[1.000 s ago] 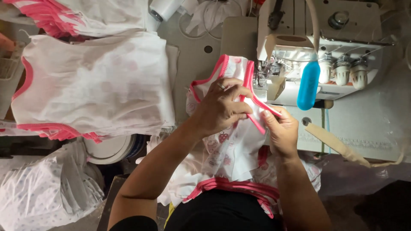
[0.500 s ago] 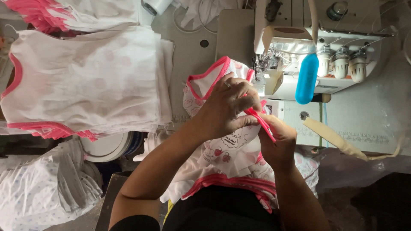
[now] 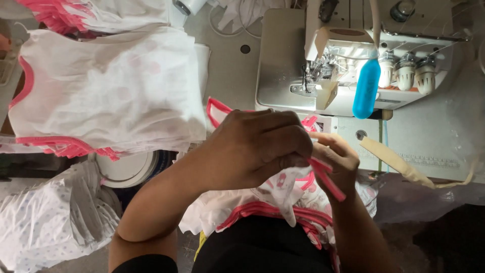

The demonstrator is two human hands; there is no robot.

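A small white garment (image 3: 283,187) with pink trim and small pink prints lies bunched in front of me, partly on my lap. My left hand (image 3: 257,146) is closed over its upper part, covering most of it. My right hand (image 3: 336,159) pinches the pink trim strip (image 3: 328,182) just to the right, touching the left hand. Both hands sit just below the sewing machine (image 3: 348,65), whose needle area (image 3: 316,76) is a short way above them.
A stack of white garments with pink hems (image 3: 111,91) lies on the table to the left. A blue tube (image 3: 366,88) hangs from the machine. Thread cones (image 3: 406,71) stand at right. A plastic bag of fabric (image 3: 50,217) sits low left, beside a white round container (image 3: 126,169).
Both hands have drawn the garment down and toward me, away from the machine. The left hand now covers more of it, and the view has moved closer.
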